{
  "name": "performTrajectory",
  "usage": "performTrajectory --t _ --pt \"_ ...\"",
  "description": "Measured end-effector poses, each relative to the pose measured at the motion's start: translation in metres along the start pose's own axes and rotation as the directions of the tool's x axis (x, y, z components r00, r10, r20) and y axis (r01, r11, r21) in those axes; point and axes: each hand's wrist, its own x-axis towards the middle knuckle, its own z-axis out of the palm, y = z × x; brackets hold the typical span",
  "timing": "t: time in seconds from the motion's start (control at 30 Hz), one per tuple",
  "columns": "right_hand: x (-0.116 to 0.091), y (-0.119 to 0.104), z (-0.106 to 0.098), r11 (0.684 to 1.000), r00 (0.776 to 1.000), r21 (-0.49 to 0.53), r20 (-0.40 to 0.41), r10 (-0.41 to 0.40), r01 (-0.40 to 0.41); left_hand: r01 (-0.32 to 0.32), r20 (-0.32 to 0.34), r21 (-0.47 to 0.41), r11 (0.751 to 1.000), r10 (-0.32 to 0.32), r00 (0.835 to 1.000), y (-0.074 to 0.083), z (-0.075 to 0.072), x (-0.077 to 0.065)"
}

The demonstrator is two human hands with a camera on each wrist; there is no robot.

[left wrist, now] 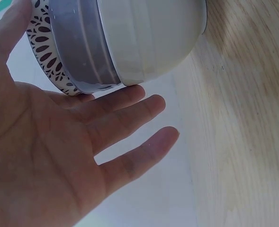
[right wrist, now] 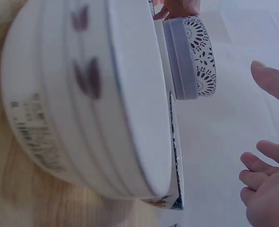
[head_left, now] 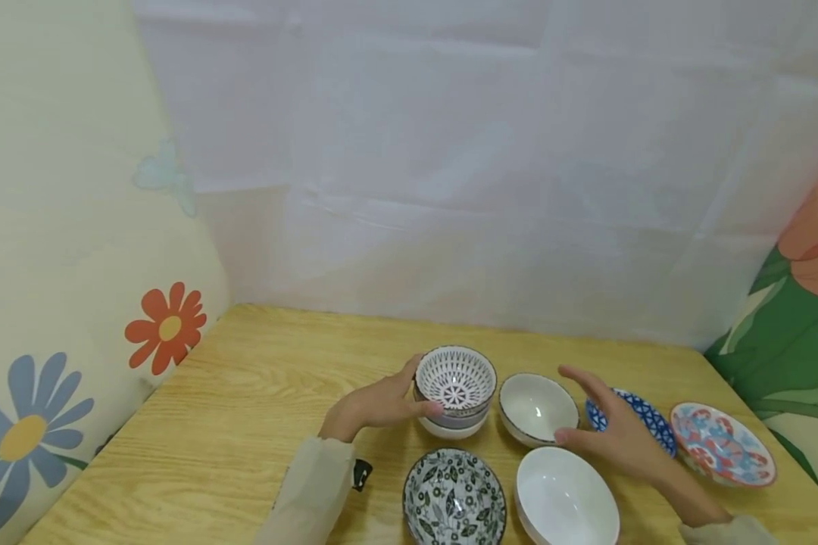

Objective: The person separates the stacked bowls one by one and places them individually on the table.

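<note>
Pale wood-grain table [head_left: 245, 393], with bowls and plates gathered over its middle and right. A stack of three bowls [head_left: 455, 390] stands midway between the left and right edges, toward the back edge: a dark-and-white patterned bowl on top, a grey-blue one below, a plain white one at the bottom. A person's left hand [head_left: 388, 401] touches the stack from its left side, thumb on the near side and fingers nearly straight along the wall; the left wrist view shows those fingers spread.

Just right of the stack sits a cream bowl [head_left: 537, 409] with a dark rim. The right hand [head_left: 607, 424] hangs beside it, open and holding nothing, thumb and forefinger wide apart. Whether the thumb touches that rim, I cannot tell.

Nearer the viewer are two more bowls: one with a dark leaf print [head_left: 454, 497], in front of the stack, and a glossy white bowl [head_left: 567, 496] to its right.

Toward the table's right edge lie a blue-patterned dish [head_left: 644, 416], partly hidden by the right hand, and a red-and-blue floral plate [head_left: 722, 445]. White cloth [head_left: 409, 151] hangs behind the back edge; flower-printed fabric [head_left: 61, 189] borders the left.
</note>
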Motion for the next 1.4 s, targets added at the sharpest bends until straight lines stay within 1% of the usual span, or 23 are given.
performTrajectory --t 0.13,0.27,0.43,0.57,0.77,0.97,1.07,1.17,1.3,1.4 --pt "0.009 -0.004 0.001 0.999 0.999 -0.007 0.02 0.033 -0.033 -0.001 0.0 -0.01 1.0 0.001 1.0 0.0 -0.001 0.0" --pt "0.02 -0.006 0.003 0.999 0.999 0.031 0.034 0.038 -0.039 0.009 -0.002 -0.003 1.0 -0.009 1.0 0.0 -0.001 -0.001" --pt "0.034 -0.008 0.01 0.997 0.998 0.07 0.057 0.023 -0.027 0.003 -0.01 -0.01 1.0 -0.004 1.0 0.0 -0.001 -0.002" --pt "0.041 -0.012 0.017 0.998 0.998 0.063 0.064 0.012 -0.016 -0.007 -0.007 -0.023 1.0 0.006 1.0 -0.001 0.0 -0.002" --pt "0.051 -0.015 0.026 0.999 0.997 0.03 0.066 -0.039 0.037 -0.005 -0.003 -0.022 1.0 0.005 1.0 -0.001 0.0 -0.003" --pt "0.061 -0.016 0.035 0.997 0.991 0.011 0.105 -0.081 0.08 -0.008 0.003 -0.014 1.0 0.008 1.0 0.001 -0.001 -0.002" --pt "0.065 -0.016 0.04 0.995 0.986 0.028 0.134 -0.096 0.093 -0.014 0.007 -0.026 1.0 0.014 1.0 0.001 -0.001 -0.002" --pt "0.067 -0.015 0.046 0.993 0.98 0.069 0.169 -0.109 0.098 -0.03 0.012 -0.039 0.999 0.031 0.999 0.001 -0.001 -0.001" --pt "0.07 -0.015 0.052 0.99 0.974 0.114 0.199 -0.108 0.087 -0.037 0.012 -0.032 0.999 0.037 0.999 0.0 -0.001 0.0" --pt "0.074 -0.016 0.056 0.991 0.972 0.111 0.212 -0.103 0.081 -0.029 0.007 -0.023 0.999 0.029 1.0 0.0 -0.001 0.0"
